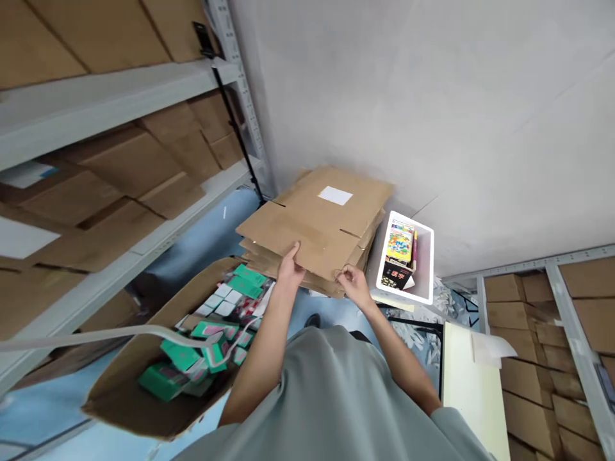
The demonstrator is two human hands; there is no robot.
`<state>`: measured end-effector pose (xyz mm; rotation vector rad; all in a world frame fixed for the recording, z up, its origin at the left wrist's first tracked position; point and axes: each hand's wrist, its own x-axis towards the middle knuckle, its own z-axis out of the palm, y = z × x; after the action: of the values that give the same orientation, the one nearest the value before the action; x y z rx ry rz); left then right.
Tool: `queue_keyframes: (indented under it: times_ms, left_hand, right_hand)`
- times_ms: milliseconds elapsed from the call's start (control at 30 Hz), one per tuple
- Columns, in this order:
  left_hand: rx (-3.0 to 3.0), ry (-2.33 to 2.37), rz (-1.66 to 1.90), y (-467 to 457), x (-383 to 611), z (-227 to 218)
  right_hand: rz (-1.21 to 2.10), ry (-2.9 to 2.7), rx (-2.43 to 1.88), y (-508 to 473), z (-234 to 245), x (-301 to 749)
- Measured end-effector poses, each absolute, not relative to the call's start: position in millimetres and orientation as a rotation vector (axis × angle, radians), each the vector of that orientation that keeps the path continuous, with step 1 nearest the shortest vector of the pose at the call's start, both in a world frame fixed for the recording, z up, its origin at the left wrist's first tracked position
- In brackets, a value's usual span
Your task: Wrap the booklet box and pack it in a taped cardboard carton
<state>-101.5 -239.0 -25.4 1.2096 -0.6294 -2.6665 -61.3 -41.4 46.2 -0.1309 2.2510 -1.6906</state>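
A flattened cardboard box [307, 230] with a white label [335, 195] lies on top of a stack of similar flat boxes [262, 257] against the wall. My left hand [291, 270] grips its near edge, the thumb on top and the fingers underneath, out of sight. At the near right corner, my right hand [354, 285] pinches the cardboard between curled fingertips. Slots are cut into the top sheet on both sides. Its near edge stands slightly apart from the sheets below.
An open carton [120, 390] of small green and white boxes [180, 352] stands at left. Right of the stack is a white foam box [425, 266] holding books [400, 243]. Shelves [110, 89] with brown cartons rise at left; more shelving [562, 307] and a pale table [473, 390] stand at right.
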Motion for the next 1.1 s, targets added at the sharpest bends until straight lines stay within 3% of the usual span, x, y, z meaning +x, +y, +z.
queue_keyframes:
  times_ms: [200,400,533,600,667,867,1100]
  left_hand:
    - [1.089,-0.733,-2.8,-205.7,-107.8,10.2]
    - [0.687,-1.213,-3.052,-137.3,-118.2,26.5]
    - [0.258,-1.735,-3.294,-66.5,-105.6,31.6]
    - [-0.009,-1.925,-3.365,-29.4,-95.5,35.6]
    - [-0.299,-2.074,-3.417,6.0,-84.3,41.3]
    - [-1.231,-2.394,-3.322,100.1,-40.1,70.7]
    - [-1.742,-2.73,-2.793,224.8,21.5,87.2]
  right_hand:
    - [-1.76,2.521,0.023,41.6,100.3,-37.8]
    - [-1.712,3.166,0.738,187.1,164.6,15.1]
    - [-1.119,3.476,1.45,280.2,178.4,95.2]
    - [-0.69,3.438,1.847,319.7,174.8,147.9]
    - [-0.536,3.274,2.178,350.5,165.7,204.5]
    - [-1.41,2.657,2.658,388.7,118.0,357.8]
    - [-1.883,2.318,2.864,417.8,71.2,498.1]
